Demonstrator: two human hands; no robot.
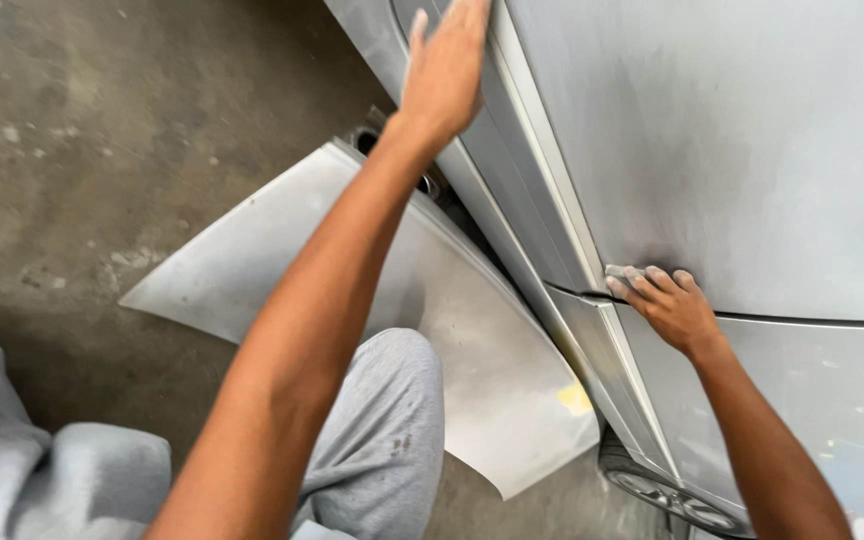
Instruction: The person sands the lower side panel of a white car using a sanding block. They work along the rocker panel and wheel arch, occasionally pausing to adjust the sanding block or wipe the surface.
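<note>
Car body [752, 130]: a dull grey, sanded side panel fills the upper right, its long axis slanting from upper left down to lower right.
Loose panel [452, 340]: a grey curved sheet lies flat on the concrete floor [102, 150], just beside the car's sill.
Left hand [444, 75]: flat and open, fingers together, palm laid against the car's edge trim, farther up the body.
Right hand [667, 305]: nearer, fingers curled narrow at the panel seam [812, 320], seemingly pressing something small; what it holds cannot be told.
</note>
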